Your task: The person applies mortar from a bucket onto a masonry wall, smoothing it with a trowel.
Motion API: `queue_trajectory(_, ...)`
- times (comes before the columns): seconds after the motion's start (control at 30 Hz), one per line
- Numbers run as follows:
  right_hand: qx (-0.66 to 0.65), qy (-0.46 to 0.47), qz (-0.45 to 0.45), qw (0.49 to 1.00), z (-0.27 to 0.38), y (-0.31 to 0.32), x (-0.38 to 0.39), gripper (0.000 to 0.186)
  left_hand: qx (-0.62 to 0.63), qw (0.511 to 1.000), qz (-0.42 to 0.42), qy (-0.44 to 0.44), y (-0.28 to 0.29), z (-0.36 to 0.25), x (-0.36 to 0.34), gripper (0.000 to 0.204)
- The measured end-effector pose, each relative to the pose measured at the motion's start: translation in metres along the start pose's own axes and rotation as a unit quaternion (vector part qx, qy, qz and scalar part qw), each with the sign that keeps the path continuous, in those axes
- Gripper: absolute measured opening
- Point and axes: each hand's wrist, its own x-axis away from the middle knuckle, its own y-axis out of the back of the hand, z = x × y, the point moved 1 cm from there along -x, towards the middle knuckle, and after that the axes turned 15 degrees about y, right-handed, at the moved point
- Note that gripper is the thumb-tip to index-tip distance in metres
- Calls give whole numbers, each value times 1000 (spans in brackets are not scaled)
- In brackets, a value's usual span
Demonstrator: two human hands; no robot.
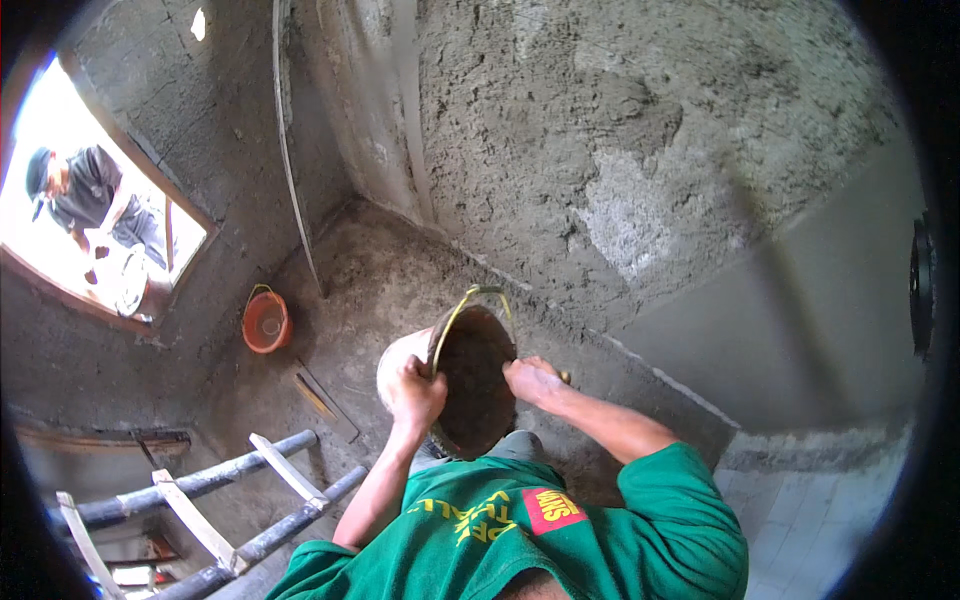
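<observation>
A large pale bucket [473,385] with a dark, dirty inside and a yellow-wrapped handle is tipped in front of my body, its opening facing up and to the right. My left hand [420,390] is closed on its left rim beside the handle. My right hand [530,380] is closed at the right rim, with a small yellowish piece showing behind my fingers; what that piece is, I cannot tell.
An orange bucket [262,335] and a thin strip [315,400] lie on the rough floor [350,280]. A ladder [195,510] is at lower left. Beyond a window opening, another person [95,205] bends over. Plastered walls [640,120] surround me, with a long vertical strip [290,170] at the corner.
</observation>
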Motion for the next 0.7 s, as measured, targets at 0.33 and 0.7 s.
queue_trajectory(0.33, -258, 51, -116, 958, 99, -58, 50, 31, 11, 999, 21, -26, 20, -8, 8, 13)
queue_trajectory(0.7, -378, -53, 32, 924, -50, 201, 87, 20, 41, 980, -98, 167, 31, 60, 28, 18)
